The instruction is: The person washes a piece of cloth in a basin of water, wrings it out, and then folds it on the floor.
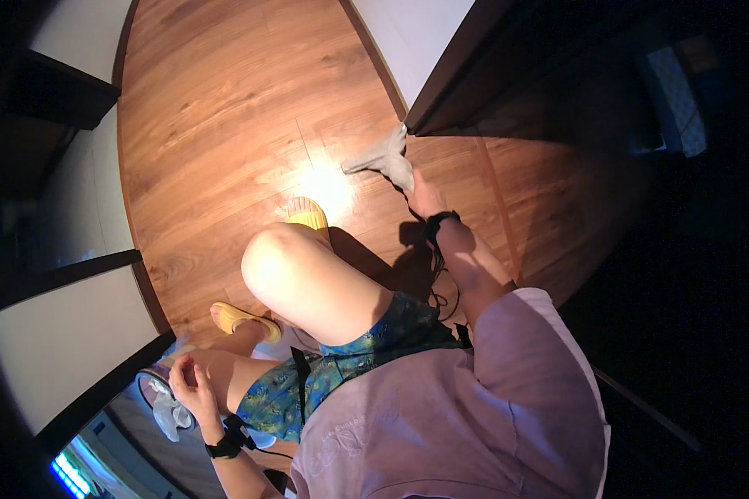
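Observation:
My right hand (427, 196) grips one end of a grey cloth (384, 159). The cloth spreads in folds low over the wood-look floor (225, 125), close to the corner of a white wall. Near my bent left knee is my left hand (193, 388), its fingers loosely curled and apart with nothing between them. Beside that hand stands a waste bin (142, 390) with a pale plastic bag (171, 415) in it. A black band circles each wrist.
The white wall (412, 43) ends at a dark door frame (440, 103). A floor strip (498, 199) crosses the doorway, with a dark room beyond. Thin black cable (442, 293) hangs near my right forearm. Yellow slippers (308, 215) are on my feet. White panels with dark trim stand at left.

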The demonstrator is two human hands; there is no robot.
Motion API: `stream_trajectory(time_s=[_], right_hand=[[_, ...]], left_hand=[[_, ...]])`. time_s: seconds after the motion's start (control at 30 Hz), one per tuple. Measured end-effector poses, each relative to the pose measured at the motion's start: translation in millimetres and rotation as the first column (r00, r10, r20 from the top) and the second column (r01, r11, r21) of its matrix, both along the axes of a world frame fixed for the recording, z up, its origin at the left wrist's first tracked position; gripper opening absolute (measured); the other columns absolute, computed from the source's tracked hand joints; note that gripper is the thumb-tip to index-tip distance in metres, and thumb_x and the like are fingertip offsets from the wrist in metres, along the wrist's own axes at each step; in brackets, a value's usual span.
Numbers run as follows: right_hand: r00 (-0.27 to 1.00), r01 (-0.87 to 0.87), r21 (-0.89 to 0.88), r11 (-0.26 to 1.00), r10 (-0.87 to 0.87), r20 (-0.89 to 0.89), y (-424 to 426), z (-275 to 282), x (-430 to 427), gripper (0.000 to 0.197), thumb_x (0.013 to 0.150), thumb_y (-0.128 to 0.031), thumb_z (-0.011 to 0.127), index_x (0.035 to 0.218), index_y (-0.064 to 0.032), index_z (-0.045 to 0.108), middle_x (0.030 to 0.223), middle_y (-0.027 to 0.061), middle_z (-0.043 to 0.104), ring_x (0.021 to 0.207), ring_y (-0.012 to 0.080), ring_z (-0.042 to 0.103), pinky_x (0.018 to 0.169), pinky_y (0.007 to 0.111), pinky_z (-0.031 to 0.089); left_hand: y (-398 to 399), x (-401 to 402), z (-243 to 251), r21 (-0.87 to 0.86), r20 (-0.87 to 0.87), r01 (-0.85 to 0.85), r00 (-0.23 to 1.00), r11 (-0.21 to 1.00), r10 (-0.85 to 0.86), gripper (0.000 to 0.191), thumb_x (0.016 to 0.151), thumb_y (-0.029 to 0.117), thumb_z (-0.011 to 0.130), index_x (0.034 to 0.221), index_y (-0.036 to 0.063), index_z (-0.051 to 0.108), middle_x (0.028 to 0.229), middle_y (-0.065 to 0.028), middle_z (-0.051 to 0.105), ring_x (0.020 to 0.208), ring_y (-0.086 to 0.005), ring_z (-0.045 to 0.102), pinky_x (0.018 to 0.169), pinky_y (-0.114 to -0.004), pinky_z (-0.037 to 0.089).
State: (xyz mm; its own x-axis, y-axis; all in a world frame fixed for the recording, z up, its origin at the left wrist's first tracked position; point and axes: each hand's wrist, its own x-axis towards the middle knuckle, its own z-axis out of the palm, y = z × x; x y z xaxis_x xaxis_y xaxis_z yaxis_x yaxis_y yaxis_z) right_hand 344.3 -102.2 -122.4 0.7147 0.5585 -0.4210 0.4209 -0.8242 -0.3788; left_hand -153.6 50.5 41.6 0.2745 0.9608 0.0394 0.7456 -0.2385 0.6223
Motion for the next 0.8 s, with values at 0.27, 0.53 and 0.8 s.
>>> stream_trajectory(time_s=[0.27, 0.53, 0.8], right_hand=[[0.998, 0.058, -0.013, 0.998, -0.058, 0.016, -13.3, -2.8, -7.3, 0.038, 0.079, -0.024, 0.052, 0.111, -0.0098, 0.036, 0.090, 0.0239, 0.057, 0.088, 0.0403, 0.053, 0.072, 0.047, 0.041], [0.851, 0.495, -0.086, 0.865, -0.502, -0.155, -132.0, 33.7, 11.2, 0.038, 0.081, -0.029, 0.049, 0.113, -0.0126, 0.037, 0.092, 0.0227, 0.057, 0.090, 0.0400, 0.053, 0.072, 0.048, 0.041], [0.896, 0.421, -0.172, 0.890, -0.380, 0.228, -167.6, 4.1, 14.6, 0.037, 0.079, -0.026, 0.053, 0.109, -0.0113, 0.039, 0.093, 0.0186, 0.058, 0.089, 0.0361, 0.054, 0.075, 0.045, 0.041]], left_hand=[[5.9, 1.4, -0.2, 0.006, -0.036, 0.059, 0.998, 0.998, -0.059, 0.020, 0.075, 0.004, 0.055, 0.095, -0.0002, 0.055, 0.089, -0.0107, 0.055, 0.082, -0.0202, 0.053, 0.075, -0.029, 0.044], [13.8, 4.4, -4.3, -0.008, 0.015, 0.120, 0.993, 0.993, -0.120, 0.021, 0.076, 0.005, 0.056, 0.097, 0.0004, 0.054, 0.090, -0.0100, 0.055, 0.082, -0.0192, 0.053, 0.076, -0.028, 0.044], [39.2, 8.8, -8.9, -0.091, 0.068, 0.214, 0.976, 0.973, -0.209, 0.021, 0.077, 0.001, 0.051, 0.098, -0.0010, 0.053, 0.091, -0.0078, 0.056, 0.084, -0.0166, 0.053, 0.078, -0.026, 0.043]])
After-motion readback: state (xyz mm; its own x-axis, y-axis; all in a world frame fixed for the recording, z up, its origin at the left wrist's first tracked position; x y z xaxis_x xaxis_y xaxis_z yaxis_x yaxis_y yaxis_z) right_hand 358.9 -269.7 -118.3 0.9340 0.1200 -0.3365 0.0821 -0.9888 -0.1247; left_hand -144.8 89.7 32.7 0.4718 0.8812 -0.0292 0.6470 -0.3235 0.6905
